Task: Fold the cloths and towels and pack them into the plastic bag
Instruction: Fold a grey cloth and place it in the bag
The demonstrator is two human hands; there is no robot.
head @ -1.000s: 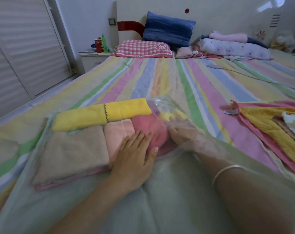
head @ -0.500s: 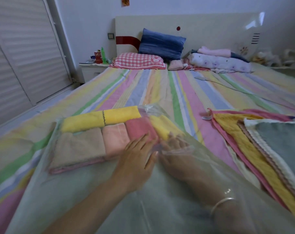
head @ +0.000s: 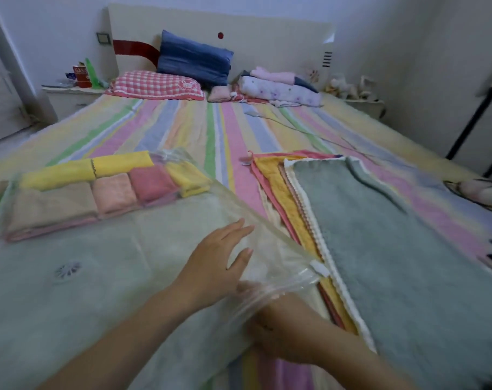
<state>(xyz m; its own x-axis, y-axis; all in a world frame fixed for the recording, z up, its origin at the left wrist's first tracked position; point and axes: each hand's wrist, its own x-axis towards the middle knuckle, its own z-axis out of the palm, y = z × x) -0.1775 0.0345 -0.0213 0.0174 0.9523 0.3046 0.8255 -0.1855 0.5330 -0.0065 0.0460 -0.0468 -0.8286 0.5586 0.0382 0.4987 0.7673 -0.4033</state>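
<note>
One plastic bag [head: 273, 257] lies lengthwise away, its mouth nearest.

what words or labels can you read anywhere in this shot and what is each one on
"GAS": white letters on the red can on the nightstand; the rest of the word is blurred.
Rabbit badge on the checked pillow: any lettering is too blurred to read.
White tab at the edge of the plastic bag: no print can be made out.
Nothing else shows text.
</note>
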